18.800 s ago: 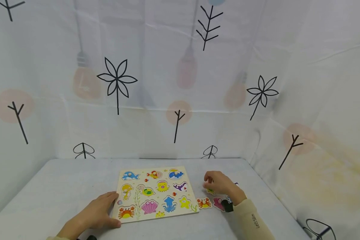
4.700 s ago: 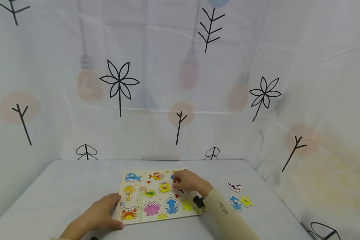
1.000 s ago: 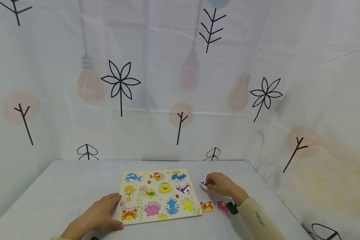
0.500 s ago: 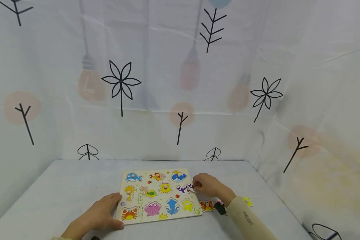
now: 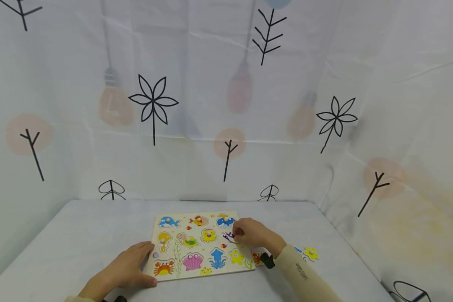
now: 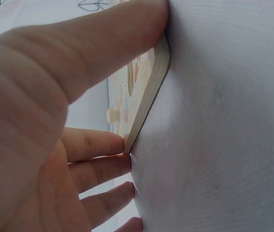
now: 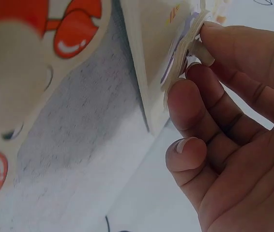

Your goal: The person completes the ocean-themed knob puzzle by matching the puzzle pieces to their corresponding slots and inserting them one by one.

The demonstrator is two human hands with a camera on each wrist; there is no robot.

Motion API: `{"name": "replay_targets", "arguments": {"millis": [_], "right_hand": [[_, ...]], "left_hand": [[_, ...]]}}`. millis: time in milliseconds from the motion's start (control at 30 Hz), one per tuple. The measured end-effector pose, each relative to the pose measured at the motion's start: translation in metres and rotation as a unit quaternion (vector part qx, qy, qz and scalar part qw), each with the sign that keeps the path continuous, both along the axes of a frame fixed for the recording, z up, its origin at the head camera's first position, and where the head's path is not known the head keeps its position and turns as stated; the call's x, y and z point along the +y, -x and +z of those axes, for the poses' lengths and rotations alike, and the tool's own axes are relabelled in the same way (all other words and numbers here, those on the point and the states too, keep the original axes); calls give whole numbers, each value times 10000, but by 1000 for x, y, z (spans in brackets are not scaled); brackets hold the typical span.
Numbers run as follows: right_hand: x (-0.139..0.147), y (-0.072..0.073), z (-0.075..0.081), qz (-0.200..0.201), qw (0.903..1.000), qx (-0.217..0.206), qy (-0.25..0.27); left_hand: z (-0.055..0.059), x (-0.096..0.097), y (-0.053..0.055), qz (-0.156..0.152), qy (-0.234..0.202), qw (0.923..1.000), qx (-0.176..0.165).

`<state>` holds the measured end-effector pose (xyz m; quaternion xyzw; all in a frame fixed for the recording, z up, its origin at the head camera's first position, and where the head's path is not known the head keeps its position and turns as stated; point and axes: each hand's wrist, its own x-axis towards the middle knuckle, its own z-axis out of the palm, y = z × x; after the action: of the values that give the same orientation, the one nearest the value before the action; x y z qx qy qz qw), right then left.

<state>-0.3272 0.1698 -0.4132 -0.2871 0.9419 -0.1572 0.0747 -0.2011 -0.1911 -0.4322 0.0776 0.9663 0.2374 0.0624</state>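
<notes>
Fingers [image 7: 188, 105] of our right hand [image 5: 254, 233] (the nearer one) pinch the purple piece [image 7: 181, 55] just left of them, over the puzzle board's [image 5: 204, 246] right side.

Right grip [image 5: 256, 234]: shifted left, from the table [image 5: 98, 226] beside the board [image 5: 230, 270] a second ago to above the board's right side.
Purple piece [image 7: 179, 60]: formerly lying at the table's right; then pinched beyond the board's edge; now brought over the purple print.
Crab piece [image 5: 256, 258]: whole a second ago, now partly covered by the black wrist gear [image 5: 267, 260].
Pink piece: now hidden behind the arm.
Star piece [image 5: 311, 253]: uncovered over the last second.
</notes>
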Motion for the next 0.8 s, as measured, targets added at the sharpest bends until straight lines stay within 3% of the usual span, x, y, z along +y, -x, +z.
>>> {"name": "replay_targets", "arguments": {"millis": [467,800], "right_hand": [[-9,5,-6,1,9996,-282,85],[-10,6,-9,-19,9997,-250,6]], "left_hand": [[2,1,-1,48,43,9999,-95],[1,0,0,34,51,9999,-97]]}}
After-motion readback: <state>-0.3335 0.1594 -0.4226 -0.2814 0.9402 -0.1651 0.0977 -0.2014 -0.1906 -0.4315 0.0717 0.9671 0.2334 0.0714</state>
